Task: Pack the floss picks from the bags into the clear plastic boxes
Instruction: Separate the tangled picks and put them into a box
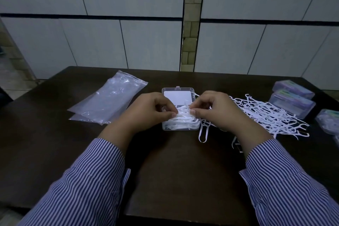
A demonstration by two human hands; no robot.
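Because the floss picks (183, 115) must lie flat to fit, the left hand (152, 110) and right hand (216, 110) are pinching a bunch over the open box (178, 91), centred on the worktop (183, 170); loose picks (271, 113) are waiting at 3 o'clock.

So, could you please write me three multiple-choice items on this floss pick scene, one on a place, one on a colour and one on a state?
1. Where do the empty plastic bags lie relative to the open clear box?
A. to its left
B. to its right
C. inside it

2. What colour are the loose floss picks on the table?
A. green
B. white
C. black

3. What is the state of the box in front of the person?
A. closed and latched
B. open and empty
C. open with picks inside

Answers: 1 A, the bags lie flat on the left. 2 B, the pile is white against the dark top. 3 C, its lid lies back while the left hand and right hand pinch a bundle of picks over it.
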